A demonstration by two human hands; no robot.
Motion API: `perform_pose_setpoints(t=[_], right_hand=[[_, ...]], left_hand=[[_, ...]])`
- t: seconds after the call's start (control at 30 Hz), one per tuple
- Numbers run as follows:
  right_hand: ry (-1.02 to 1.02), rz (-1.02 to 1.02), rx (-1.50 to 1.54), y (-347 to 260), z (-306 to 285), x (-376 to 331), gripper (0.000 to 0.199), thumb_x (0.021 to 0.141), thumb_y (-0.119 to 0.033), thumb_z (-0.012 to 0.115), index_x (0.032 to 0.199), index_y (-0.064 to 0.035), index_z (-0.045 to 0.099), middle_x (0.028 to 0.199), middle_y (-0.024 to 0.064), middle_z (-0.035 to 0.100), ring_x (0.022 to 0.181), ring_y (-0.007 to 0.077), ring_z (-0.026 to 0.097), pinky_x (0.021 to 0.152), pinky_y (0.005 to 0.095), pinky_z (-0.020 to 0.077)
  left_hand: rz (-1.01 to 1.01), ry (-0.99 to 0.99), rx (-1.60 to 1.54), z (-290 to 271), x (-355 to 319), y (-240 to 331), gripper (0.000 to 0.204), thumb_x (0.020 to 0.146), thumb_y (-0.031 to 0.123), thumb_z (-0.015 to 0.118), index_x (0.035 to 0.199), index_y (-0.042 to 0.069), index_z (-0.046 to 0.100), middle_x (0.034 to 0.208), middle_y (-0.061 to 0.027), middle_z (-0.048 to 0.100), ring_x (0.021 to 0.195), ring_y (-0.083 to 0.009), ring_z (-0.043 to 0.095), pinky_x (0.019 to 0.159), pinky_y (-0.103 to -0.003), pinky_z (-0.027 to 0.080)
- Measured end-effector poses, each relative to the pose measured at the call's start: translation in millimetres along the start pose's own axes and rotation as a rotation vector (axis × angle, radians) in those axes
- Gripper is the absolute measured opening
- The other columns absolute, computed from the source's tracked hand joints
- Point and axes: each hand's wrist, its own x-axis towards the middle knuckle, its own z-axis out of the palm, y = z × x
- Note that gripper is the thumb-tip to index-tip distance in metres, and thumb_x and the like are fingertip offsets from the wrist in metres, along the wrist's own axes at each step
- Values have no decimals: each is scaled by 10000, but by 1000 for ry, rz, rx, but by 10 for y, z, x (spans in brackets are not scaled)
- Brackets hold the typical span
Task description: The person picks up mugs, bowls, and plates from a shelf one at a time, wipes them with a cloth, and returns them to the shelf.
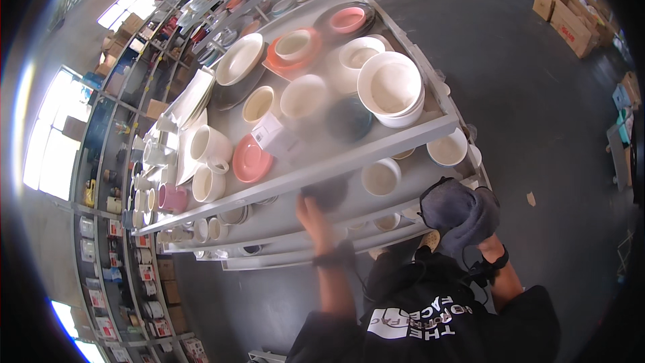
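My left hand (312, 220) reaches under the rack's top shelf. Its fingers close on the near side of a dark round bowl (328, 191), which is blurred; the fingertips are hidden behind it. At the right, my right hand (492, 249) grips a bunched grey cloth (463, 214) that covers most of its fingers. A thin dark edge shows along the cloth's left side; what it belongs to, I cannot make out. Close by on the second shelf stand a white bowl (381, 177) and a white bowl with a dark rim (447, 148).
The top shelf (322, 175) of the light grey rack carries stacked white bowls (391, 87), a pink saucer (253, 159), white mugs (210, 146) and a small white box (272, 136). Lower shelves hold more crockery. Stocked shelving (127, 181) lines the left wall; cardboard boxes (571, 23) stand far right.
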Motion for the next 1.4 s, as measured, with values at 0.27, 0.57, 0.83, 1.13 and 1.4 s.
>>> perform_pose_setpoints(t=[0.27, 0.57, 0.83, 1.13, 1.4], right_hand=[[-33, 115, 435, -15, -141, -143, 638, 750, -283, 700, 1269, -29, 431, 1245, 145, 454, 1162, 298, 439, 988, 396, 332], [17, 191, 581, -63, -256, -391, 692, 791, -232, 680, 1359, -25, 343, 1373, 128, 389, 1256, 264, 389, 1060, 375, 283], [90, 184, 616, -242, -61, -398, 668, 834, -221, 625, 1389, -18, 312, 1414, 127, 372, 1283, 258, 379, 1079, 377, 278], [134, 153, 623, -492, 337, -157, 595, 888, -234, 537, 1387, -6, 307, 1409, 135, 380, 1276, 266, 392, 1072, 393, 299], [223, 159, 615, -611, 449, -97, 558, 926, -264, 470, 1386, 4, 305, 1403, 143, 389, 1269, 277, 403, 1062, 410, 319]], left_hand=[[186, -73, 139, 28, 729, -625, 248, 922, 187, 500, 1046, -23, 543, 903, -106, 583, 732, -201, 624, 439, -318, 557], [303, -138, 92, 326, 921, -877, 157, 890, 77, 517, 1022, -5, 534, 838, -89, 579, 734, -204, 617, 448, -290, 532], [554, -31, 649, 398, 862, -650, 172, 834, 115, 576, 950, 2, 634, 879, -174, 648, 863, -306, 618, 687, -396, 494], [339, -260, 812, 244, 719, -388, 230, 804, 193, 599, 966, 38, 653, 962, -183, 647, 908, -392, 585, 808, -443, 447], [490, -323, 1031, -34, 800, -678, 140, 829, 135, 581, 922, 39, 625, 835, -141, 630, 759, -290, 600, 668, -397, 457]])
